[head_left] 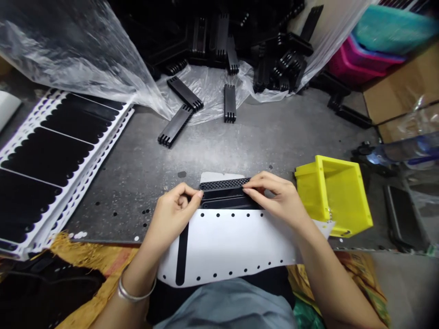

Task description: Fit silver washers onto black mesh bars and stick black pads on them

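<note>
Both hands are at a long black plastic part with a lattice-patterned side [224, 184], near the table's front edge. My left hand [176, 210] pinches the left end of a smooth black strip [222, 195] along this part. At the right end, my right hand [276, 194] pinches the same strip between thumb and fingers. Whether the strip touches the part along its length, I cannot tell. Just in front lies another flat black piece [229, 203]. Beneath my hands a white sheet [236, 242] with small black dots hangs over the edge, bearing one black adhesive-looking strip [182, 256].
Stacked white sheets with black strips [65, 160] lie at left. Several black plastic parts [230, 103] spill from a clear plastic bag [137, 82] at the back. A yellow bin [318, 187] stands at right, near a phone [406, 217] and a plastic bottle [404, 148].
</note>
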`<state>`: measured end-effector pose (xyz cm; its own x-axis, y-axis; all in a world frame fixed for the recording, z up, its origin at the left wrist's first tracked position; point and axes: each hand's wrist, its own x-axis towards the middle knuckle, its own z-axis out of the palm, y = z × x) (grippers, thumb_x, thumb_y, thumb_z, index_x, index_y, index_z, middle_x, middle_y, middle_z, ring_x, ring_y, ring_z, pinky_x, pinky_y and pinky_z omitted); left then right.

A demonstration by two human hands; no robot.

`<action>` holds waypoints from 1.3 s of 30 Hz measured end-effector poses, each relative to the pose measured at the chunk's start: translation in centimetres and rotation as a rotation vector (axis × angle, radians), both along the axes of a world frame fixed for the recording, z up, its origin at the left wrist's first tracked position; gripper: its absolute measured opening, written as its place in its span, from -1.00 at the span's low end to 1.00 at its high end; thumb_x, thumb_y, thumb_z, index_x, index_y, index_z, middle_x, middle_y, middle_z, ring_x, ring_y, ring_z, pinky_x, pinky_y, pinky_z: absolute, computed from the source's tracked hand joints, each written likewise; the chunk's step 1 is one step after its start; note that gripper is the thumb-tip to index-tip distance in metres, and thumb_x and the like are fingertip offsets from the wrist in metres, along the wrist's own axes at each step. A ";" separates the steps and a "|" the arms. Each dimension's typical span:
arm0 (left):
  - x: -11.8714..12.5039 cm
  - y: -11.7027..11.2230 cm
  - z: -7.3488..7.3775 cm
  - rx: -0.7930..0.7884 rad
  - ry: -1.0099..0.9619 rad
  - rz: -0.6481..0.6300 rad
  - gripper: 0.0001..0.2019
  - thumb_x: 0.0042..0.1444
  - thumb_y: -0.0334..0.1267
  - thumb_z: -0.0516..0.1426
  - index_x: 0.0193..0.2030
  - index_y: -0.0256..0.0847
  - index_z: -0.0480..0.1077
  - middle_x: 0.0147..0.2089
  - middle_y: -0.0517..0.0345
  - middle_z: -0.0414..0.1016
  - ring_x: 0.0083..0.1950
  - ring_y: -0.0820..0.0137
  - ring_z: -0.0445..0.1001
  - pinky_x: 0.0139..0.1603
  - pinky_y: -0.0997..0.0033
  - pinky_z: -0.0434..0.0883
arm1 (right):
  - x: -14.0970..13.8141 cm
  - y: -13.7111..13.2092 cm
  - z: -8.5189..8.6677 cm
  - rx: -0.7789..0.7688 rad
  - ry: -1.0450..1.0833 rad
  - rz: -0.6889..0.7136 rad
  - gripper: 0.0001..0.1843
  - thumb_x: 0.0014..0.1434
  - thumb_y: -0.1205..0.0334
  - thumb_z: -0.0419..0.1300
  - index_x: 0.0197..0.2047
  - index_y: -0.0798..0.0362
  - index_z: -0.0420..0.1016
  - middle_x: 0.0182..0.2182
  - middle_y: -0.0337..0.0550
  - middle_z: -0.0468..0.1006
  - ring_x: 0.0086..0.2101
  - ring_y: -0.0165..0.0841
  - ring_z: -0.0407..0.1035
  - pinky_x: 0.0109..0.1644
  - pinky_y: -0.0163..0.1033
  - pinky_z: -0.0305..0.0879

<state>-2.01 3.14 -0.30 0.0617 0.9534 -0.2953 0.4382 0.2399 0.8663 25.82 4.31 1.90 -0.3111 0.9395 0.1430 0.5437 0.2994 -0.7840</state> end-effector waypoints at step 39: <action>4.0 -7.4 3.3 0.124 -0.489 0.388 -0.72 0.36 0.02 0.19 0.01 -0.03 0.24 -0.37 0.43 0.27 -0.67 0.72 0.17 -0.69 0.76 0.16 | -4.2 -11.7 3.0 -0.021 0.385 0.264 -0.88 0.40 0.23 0.25 -0.15 0.06 0.60 -0.20 -0.12 0.62 -0.14 -0.39 0.55 -0.04 -0.25 0.52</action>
